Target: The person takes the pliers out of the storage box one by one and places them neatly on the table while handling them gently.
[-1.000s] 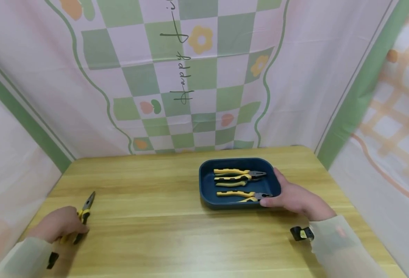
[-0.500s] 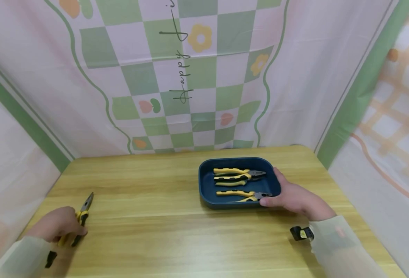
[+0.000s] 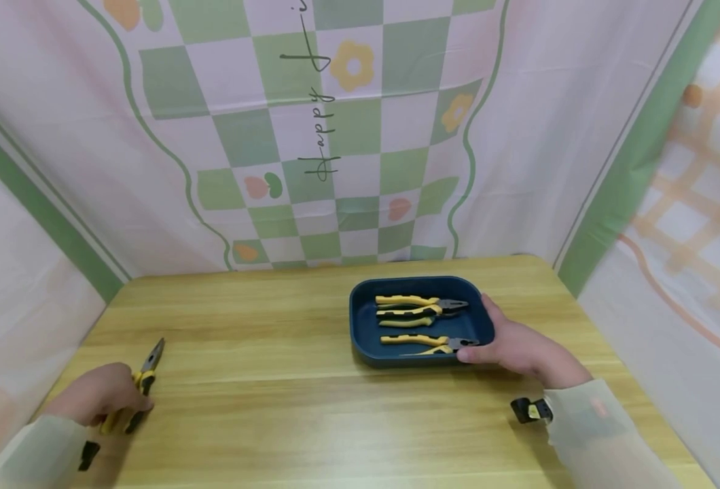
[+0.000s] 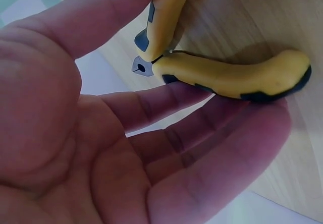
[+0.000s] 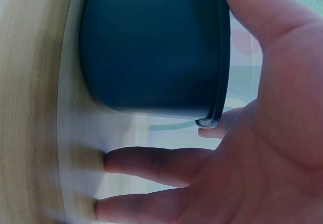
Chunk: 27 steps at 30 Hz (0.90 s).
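On the table's left side my left hand (image 3: 100, 392) holds needle-nose pliers (image 3: 153, 356) with yellow and black handles. Their jaws point away from me. In the left wrist view, the thumb lies on one handle and fingers rest along the other handle (image 4: 222, 75), the two spread apart. At the right, my right hand (image 3: 519, 346) grips the right end of a dark blue tray (image 3: 363, 326), thumb on the near rim. The right wrist view shows the tray's outer wall (image 5: 151, 47) and two fingers reaching down beside it. Inside lie several yellow-handled pliers (image 3: 409, 339), parallel to the long sides.
Both hands work over a light wood table (image 3: 262, 407). A printed curtain (image 3: 311, 136) hangs behind its far edge, and more cloth hangs along both sides. Black wrist straps (image 3: 531, 410) show at the sleeves.
My left hand and the needle-nose pliers have shifted very slightly left. The right hand and the tray look unmoved.
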Each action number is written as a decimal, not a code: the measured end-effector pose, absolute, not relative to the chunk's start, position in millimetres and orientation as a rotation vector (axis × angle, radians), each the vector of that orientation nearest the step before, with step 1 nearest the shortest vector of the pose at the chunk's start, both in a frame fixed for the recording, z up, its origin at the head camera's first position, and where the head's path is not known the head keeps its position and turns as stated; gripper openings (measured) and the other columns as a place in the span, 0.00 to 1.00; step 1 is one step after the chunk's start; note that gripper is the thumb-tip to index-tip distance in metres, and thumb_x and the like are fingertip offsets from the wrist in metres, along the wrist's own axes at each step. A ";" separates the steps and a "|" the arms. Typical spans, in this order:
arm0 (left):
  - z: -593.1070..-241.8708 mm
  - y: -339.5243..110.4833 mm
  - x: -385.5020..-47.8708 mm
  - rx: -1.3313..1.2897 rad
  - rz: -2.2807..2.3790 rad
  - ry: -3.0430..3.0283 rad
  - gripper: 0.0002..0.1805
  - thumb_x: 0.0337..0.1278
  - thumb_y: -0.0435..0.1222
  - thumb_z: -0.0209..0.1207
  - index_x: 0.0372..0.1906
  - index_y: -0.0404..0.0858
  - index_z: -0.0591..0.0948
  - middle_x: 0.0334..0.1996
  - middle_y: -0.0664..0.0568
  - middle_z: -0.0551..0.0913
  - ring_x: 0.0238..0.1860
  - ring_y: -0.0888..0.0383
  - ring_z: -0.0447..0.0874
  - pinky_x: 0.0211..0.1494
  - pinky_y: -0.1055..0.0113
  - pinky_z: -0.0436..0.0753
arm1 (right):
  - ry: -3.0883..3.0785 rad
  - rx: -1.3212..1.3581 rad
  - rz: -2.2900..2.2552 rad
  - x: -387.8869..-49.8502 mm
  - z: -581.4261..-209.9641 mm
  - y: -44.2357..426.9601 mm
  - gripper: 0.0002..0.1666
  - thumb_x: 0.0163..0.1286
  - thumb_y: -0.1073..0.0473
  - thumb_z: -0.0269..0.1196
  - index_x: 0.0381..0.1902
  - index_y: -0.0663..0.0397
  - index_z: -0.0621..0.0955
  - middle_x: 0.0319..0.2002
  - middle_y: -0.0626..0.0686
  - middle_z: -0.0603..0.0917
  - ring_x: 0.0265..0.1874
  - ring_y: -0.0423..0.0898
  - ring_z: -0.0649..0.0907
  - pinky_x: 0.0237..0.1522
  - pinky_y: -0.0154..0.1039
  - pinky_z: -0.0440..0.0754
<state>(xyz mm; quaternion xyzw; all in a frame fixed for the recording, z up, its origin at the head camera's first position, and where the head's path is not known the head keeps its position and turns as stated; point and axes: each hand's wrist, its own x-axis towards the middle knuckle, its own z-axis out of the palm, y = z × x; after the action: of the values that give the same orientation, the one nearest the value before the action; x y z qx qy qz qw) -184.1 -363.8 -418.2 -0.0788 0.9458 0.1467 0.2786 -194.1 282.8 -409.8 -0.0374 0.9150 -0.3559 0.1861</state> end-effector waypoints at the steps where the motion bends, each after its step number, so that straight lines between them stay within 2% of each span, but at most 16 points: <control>1: -418.3 -363.9 -184.1 -0.205 0.383 2.538 0.23 0.54 0.47 0.70 0.28 0.34 0.72 0.20 0.48 0.74 0.17 0.60 0.67 0.21 0.69 0.69 | 2.578 -0.105 -1.000 -193.8 -409.8 282.8 0.79 0.56 0.35 0.73 0.77 0.59 0.29 0.71 0.81 0.49 0.65 0.76 0.62 0.61 0.70 0.61; 16: -410.5 -359.0 -180.0 -0.170 0.393 2.546 0.25 0.55 0.50 0.69 0.29 0.33 0.72 0.23 0.47 0.73 0.21 0.57 0.69 0.23 0.66 0.70 | 2.562 -0.090 -1.000 -192.1 -410.4 284.0 0.79 0.58 0.35 0.72 0.77 0.58 0.28 0.70 0.81 0.49 0.64 0.76 0.62 0.61 0.70 0.62; 21: -409.0 -360.4 -181.4 -0.180 0.431 2.523 0.26 0.61 0.55 0.63 0.22 0.37 0.76 0.19 0.51 0.72 0.17 0.60 0.65 0.23 0.65 0.70 | 2.569 -0.102 -0.986 -192.5 -410.2 284.3 0.79 0.58 0.34 0.72 0.77 0.58 0.27 0.70 0.81 0.50 0.64 0.76 0.63 0.60 0.69 0.63; 23: -405.4 -359.9 -184.5 -0.152 0.379 2.533 0.32 0.64 0.59 0.56 0.28 0.31 0.81 0.23 0.41 0.78 0.21 0.52 0.75 0.28 0.57 0.77 | 2.573 -0.105 -0.978 -192.8 -410.1 284.5 0.79 0.58 0.34 0.72 0.77 0.58 0.27 0.70 0.81 0.50 0.64 0.76 0.63 0.60 0.69 0.63; 25: -402.1 -359.0 -188.6 -0.092 0.296 2.572 0.42 0.66 0.64 0.50 0.38 0.24 0.82 0.33 0.30 0.81 0.31 0.40 0.82 0.37 0.47 0.80 | 2.575 -0.101 -0.967 -193.0 -409.8 284.3 0.79 0.58 0.33 0.71 0.77 0.57 0.27 0.70 0.81 0.51 0.64 0.76 0.63 0.60 0.69 0.63; 27: -398.0 -356.3 -192.6 -0.049 0.234 2.601 0.52 0.67 0.67 0.43 0.51 0.14 0.74 0.47 0.19 0.76 0.46 0.26 0.77 0.47 0.37 0.75 | 2.578 -0.096 -0.953 -193.2 -409.4 283.8 0.79 0.57 0.33 0.71 0.77 0.57 0.27 0.70 0.82 0.51 0.64 0.77 0.63 0.60 0.69 0.63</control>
<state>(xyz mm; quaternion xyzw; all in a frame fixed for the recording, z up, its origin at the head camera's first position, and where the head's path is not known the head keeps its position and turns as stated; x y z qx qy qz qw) -192.6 -356.3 -398.0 -0.0181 0.9611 0.0864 0.2616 -193.2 283.8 -409.4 -0.0341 0.9195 -0.3398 0.1947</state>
